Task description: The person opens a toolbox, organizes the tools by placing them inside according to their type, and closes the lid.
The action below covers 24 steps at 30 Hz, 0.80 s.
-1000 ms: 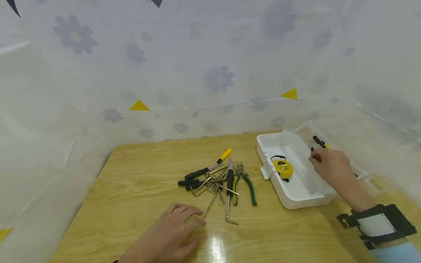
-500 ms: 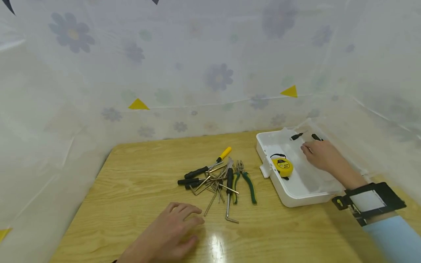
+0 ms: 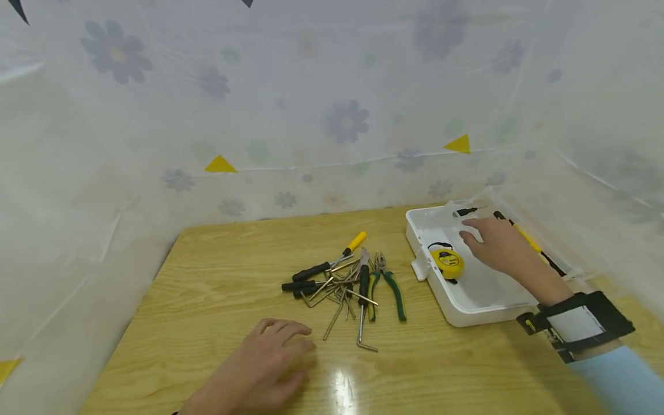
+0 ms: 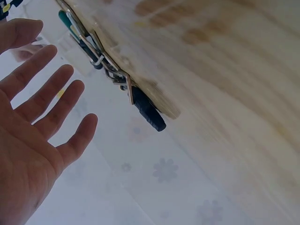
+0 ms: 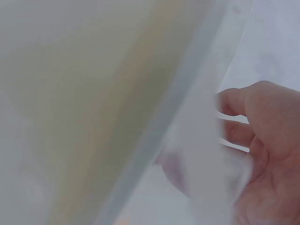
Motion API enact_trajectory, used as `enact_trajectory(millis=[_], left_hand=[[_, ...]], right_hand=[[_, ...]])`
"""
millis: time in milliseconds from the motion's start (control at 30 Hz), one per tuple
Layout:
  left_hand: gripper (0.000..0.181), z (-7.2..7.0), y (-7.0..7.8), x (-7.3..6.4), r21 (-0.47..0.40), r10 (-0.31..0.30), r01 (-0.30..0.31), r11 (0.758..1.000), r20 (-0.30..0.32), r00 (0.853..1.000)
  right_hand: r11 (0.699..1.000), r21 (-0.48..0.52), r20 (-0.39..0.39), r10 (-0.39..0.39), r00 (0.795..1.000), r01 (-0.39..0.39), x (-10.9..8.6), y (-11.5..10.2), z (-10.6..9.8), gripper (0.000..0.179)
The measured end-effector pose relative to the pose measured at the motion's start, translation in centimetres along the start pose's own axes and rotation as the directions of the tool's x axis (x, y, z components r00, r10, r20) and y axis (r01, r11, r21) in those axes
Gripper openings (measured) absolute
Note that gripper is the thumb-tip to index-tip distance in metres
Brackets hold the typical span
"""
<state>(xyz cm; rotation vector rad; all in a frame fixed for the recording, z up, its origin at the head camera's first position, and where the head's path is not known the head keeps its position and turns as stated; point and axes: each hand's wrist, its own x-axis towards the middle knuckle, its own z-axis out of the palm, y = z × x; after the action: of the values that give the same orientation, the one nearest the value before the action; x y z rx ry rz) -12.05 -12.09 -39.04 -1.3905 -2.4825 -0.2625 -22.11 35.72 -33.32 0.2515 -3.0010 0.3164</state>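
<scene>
My right hand (image 3: 493,245) hovers over the white plastic box (image 3: 453,318) with its thumb and forefinger spread and nothing between them. Just beyond its fingertips, a small black-handled tool with a thin shaft (image 3: 466,212) lies at the box's far end. A yellow tape measure (image 3: 447,264) sits in the near left part of the box. My left hand (image 3: 264,360) is held low over the table with loosely bent fingers, holding nothing. In the left wrist view its palm and fingers (image 4: 51,101) are spread. The right wrist view is partly blocked by the blurred box.
Right of the left hand lies a pile of hex keys (image 3: 339,291), black-handled screwdrivers (image 3: 311,272) and a yellow-handled screwdriver (image 3: 357,242). Green-handled pliers (image 3: 396,297) lie beside it. A black and yellow tool (image 3: 529,237) rests along the box's clear lid (image 3: 510,199). Plastic sheeting surrounds the table.
My right hand has moved left over the box and its fingers have spread. The small black-handled tool now lies apart from them at the far end. The left hand has drawn back slightly.
</scene>
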Motion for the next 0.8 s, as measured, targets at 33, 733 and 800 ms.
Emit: enact_trajectory(millis=[33, 733, 800], left_hand=[[0.03, -0.1, -0.2, -0.2, 0.006, -0.012, 0.012, 1.0, 0.001, 1.0], [0.039, -2.0, -4.5, -5.9, 0.109, -0.238, 0.256, 0.96, -0.157, 0.959], [0.041, -2.2, -4.5, -6.1, 0.112, -0.241, 0.259, 0.959, -0.155, 0.958]], right_hand=[[1.0, 0.012, -0.024, -0.016, 1.0, 0.016, -0.3, -0.7, 0.0, 0.043], [0.844, -0.011, 0.017, -0.536, 0.844, 0.536, -0.9, -17.3, 7.3, 0.018], [0.834, -0.002, 0.05, -0.552, 0.833, 0.552, 0.0, -19.0, 8.1, 0.02]])
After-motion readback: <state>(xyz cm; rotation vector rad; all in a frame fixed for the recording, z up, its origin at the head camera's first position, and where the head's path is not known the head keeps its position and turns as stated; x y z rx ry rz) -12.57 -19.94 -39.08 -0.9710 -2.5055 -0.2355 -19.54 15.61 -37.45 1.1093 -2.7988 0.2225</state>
